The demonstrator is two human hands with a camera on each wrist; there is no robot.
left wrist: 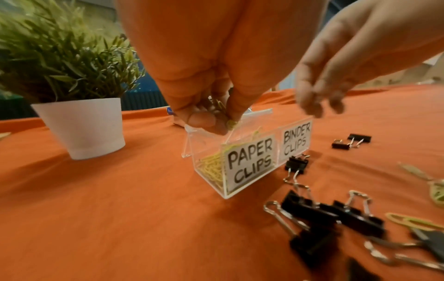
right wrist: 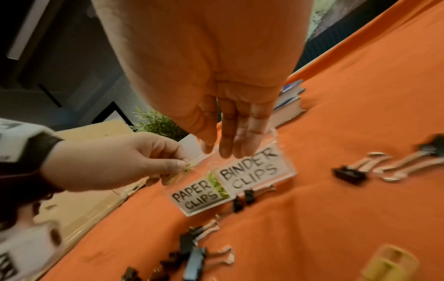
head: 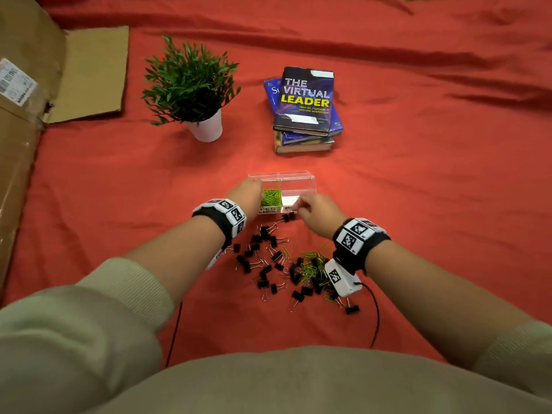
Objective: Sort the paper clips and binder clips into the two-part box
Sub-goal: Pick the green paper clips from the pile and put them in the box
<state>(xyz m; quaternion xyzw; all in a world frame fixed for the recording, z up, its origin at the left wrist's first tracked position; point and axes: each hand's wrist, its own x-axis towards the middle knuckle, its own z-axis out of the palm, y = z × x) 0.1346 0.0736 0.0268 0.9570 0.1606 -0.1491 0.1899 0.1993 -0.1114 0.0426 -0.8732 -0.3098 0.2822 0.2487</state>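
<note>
A clear two-part box (head: pixel 298 176) stands on the red cloth, labelled PAPER CLIPS (left wrist: pixel 250 163) and BINDER CLIPS (right wrist: pixel 250 171). Its left part holds green paper clips (head: pixel 271 198); the right part looks empty. My left hand (left wrist: pixel 221 121) hovers over the left part and pinches a few green paper clips. My right hand (right wrist: pixel 228 150) hangs over the right part's front edge with straight fingers, holding nothing. Between my wrists lie loose black binder clips (head: pixel 263 258) and a tangle of green paper clips (head: pixel 312 264).
A potted plant (head: pixel 191 88) stands at the back left and a stack of books (head: pixel 306 106) behind the box. A big cardboard box (head: pixel 27 115) fills the left edge. A black cable (head: pixel 375 318) trails from my right wrist.
</note>
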